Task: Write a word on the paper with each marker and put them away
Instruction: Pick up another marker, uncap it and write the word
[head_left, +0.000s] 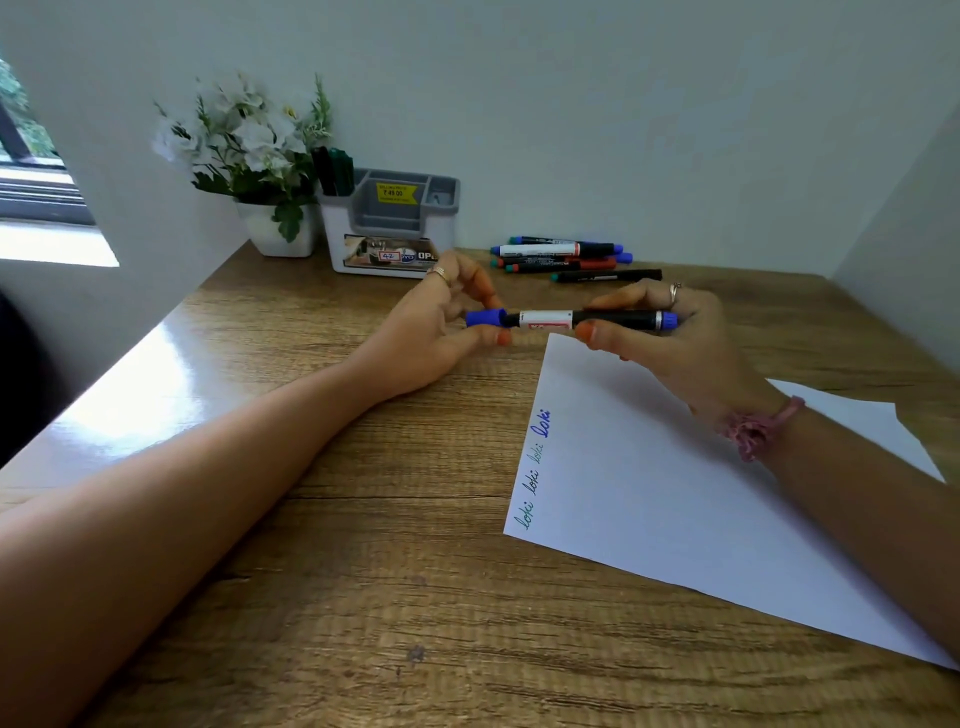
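1. The paper (675, 493) lies on the desk (363, 571), four words along its left edge.
2. Above its far corner, the right hand (670, 332) grips the black, blue-ended marker (597, 319) level; the left hand (441, 322) pinches its blue cap (485, 318).
3. Beyond lie spare markers (566, 257) beside the organizer (389, 228).
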